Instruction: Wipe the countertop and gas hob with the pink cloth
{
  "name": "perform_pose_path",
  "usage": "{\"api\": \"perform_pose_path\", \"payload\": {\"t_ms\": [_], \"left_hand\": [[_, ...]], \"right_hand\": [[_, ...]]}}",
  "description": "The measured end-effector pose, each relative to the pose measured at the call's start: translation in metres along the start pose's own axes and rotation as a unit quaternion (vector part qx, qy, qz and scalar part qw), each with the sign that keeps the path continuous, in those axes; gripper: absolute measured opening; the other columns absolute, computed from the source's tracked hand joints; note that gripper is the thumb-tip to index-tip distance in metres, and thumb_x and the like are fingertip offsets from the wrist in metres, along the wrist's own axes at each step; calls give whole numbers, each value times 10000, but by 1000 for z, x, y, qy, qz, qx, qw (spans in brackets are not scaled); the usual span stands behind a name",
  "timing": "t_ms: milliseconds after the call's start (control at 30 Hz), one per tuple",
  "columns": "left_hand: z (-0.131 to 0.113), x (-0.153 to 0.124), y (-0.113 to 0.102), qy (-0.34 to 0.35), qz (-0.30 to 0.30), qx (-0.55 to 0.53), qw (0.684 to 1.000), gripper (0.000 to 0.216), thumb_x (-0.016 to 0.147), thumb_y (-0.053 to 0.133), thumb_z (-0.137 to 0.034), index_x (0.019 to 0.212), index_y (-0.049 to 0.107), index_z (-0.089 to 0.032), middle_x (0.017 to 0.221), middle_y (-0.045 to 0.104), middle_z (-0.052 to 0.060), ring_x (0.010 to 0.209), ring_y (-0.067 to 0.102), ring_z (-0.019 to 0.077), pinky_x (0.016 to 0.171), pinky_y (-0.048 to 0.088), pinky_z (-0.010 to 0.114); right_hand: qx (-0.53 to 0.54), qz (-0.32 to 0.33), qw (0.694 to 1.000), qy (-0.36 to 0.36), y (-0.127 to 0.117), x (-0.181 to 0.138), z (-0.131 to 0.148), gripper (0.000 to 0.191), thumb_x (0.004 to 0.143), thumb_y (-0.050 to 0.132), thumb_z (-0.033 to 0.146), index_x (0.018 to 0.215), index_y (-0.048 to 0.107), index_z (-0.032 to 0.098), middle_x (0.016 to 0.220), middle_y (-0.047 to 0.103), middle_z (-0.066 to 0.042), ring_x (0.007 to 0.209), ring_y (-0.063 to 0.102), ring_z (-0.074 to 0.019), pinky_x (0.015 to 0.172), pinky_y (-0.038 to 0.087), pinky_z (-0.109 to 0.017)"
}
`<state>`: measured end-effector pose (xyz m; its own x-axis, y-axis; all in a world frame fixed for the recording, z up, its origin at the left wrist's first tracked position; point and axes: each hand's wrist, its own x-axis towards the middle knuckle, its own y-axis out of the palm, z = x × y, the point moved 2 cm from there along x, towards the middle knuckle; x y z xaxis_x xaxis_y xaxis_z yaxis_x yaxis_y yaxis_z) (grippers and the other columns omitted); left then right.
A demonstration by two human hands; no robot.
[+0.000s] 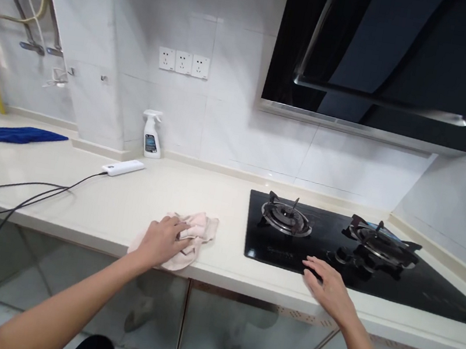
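My left hand presses down on a crumpled pale pink cloth that lies on the cream countertop near its front edge, fingers curled over the fabric. My right hand rests flat with fingers stretched out on the front edge of the black glass gas hob, just in front of its knobs. The hob has two burners, one on the left and one on the right.
A white spray bottle stands by the tiled wall. A white power strip with black cables lies on the counter. A blue cloth lies far left. A black range hood hangs above the hob.
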<state>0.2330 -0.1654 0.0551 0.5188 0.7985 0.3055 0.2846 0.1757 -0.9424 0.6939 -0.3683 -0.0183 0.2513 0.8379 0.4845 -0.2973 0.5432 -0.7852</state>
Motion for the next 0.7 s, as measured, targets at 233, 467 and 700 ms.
{"api": "perform_pose_path", "payload": {"t_ms": [233,467,700], "left_hand": [[-101,0,29,46,0,-128,991,560,886,700,-484,1399,581,-293,1281,714,87,1209,634,310,1026,463,446],[-122,5,33,232,65,-195,951,993,707,827,-507,1570,412,-244,1546,514,172,1395,522,355,1141,476,477],[33,30,3,70,-21,-97,993,467,941,544,-510,1306,663,-244,1417,640,127,1340,591,321,1129,463,500]], "right_hand": [[99,-111,988,30,-1,16,66,494,977,472,596,1164,741,225,1265,694,-137,1230,628,-296,1163,443,-519],[100,99,980,-138,56,31,223,985,892,655,715,1666,267,245,1664,371,-166,1525,349,-352,1252,296,-577],[-56,128,969,-206,70,17,232,848,730,921,491,1478,550,341,1549,469,-158,1339,467,-419,1120,349,-628]]}}
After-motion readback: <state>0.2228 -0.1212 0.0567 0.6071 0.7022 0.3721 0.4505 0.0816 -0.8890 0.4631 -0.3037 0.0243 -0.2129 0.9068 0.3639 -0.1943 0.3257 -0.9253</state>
